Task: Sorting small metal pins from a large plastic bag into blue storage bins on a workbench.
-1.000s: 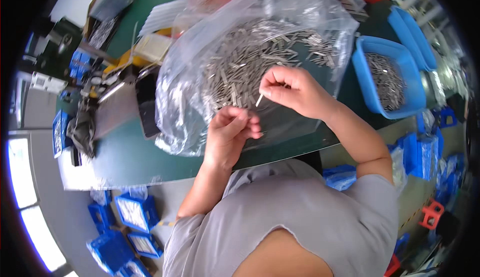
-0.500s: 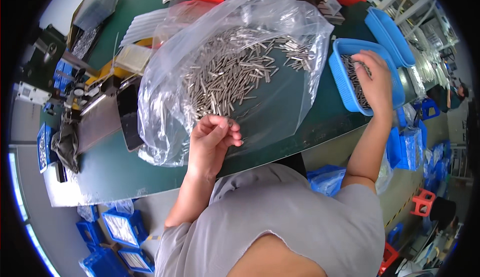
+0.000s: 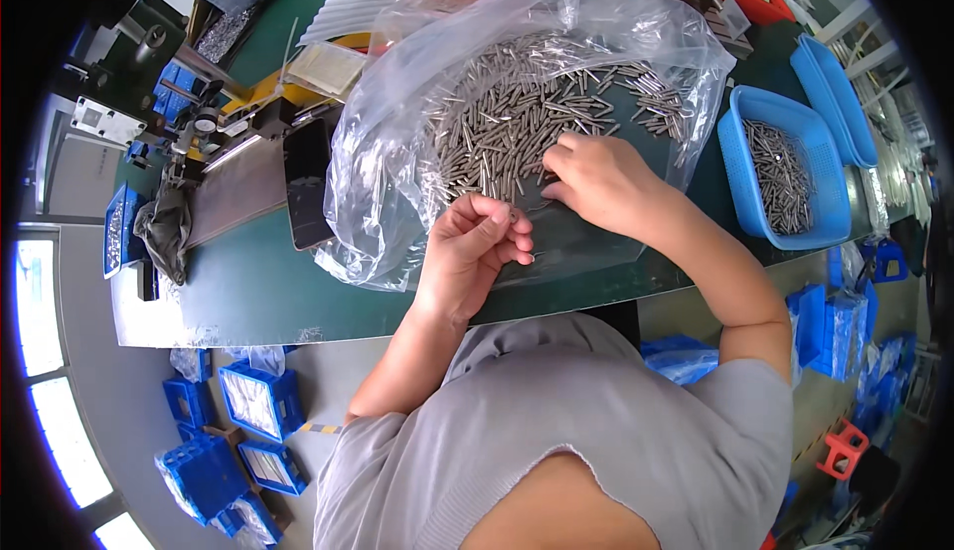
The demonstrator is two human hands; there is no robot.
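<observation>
R hand is back from blue basket to metal pins heaped on clear bag; so work's there again; grip's hidden, can't tell. L hand, thumb to forefinger, prob. pinches a small grey part.

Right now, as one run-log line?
left hand: pinched, contents unclear | right hand: at pins, grip unclear | blue basket: right of bag, holds more pins
</observation>
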